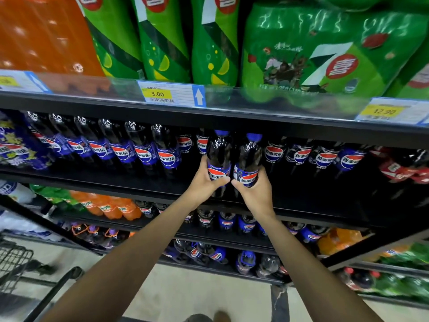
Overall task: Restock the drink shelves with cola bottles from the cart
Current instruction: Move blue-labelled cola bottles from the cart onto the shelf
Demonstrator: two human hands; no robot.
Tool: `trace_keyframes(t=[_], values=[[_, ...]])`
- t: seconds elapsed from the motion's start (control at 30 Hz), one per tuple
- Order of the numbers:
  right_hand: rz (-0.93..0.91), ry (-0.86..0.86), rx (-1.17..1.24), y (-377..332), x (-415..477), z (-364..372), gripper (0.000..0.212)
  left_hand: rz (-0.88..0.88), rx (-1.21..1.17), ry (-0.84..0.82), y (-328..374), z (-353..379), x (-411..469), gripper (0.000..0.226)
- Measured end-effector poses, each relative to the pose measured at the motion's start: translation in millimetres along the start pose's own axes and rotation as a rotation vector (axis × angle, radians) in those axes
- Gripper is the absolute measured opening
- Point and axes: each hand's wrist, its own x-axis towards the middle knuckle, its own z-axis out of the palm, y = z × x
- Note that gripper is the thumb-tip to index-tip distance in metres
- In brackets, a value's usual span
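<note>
My left hand (204, 182) grips a dark cola bottle (218, 152) with a blue cap and blue label. Right beside it, my right hand (255, 194) grips a second cola bottle (250, 154) of the same kind. Both bottles stand upright, side by side, at the front edge of the middle shelf (139, 182), in a gap in the row. More cola bottles (144, 152) line that shelf to the left, and others (325, 156) stand further back to the right. The cart (16, 263) shows at the lower left, its contents out of view.
The upper shelf holds green soda bottles (162, 43), orange soda (41, 33) and a green multipack (325, 54), with price tags (170, 92) on its edge. Red-labelled bottles (404, 168) stand at far right. Lower shelves carry orange, cola and green drinks. Pale floor lies below.
</note>
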Motion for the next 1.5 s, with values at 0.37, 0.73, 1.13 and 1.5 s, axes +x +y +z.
trace_keyframes(t=[0.37, 0.73, 1.13, 1.5], values=[[-0.005, -0.056, 0.008, 4, 10, 6, 0.074, -0.002, 0.079, -0.055, -7, -12, 5, 0.059], [0.051, -0.152, -0.079, 48, -3, -6, 0.062, -0.041, 0.142, 0.084, -44, 3, -11, 0.066], [0.026, -0.157, -0.148, 32, 6, 31, 0.063, -0.019, 0.428, 0.293, -55, -22, -3, 0.063], [-0.004, -0.144, -0.171, 30, 12, 51, 0.059, 0.058, 0.516, 0.539, -55, -15, -10, 0.063]])
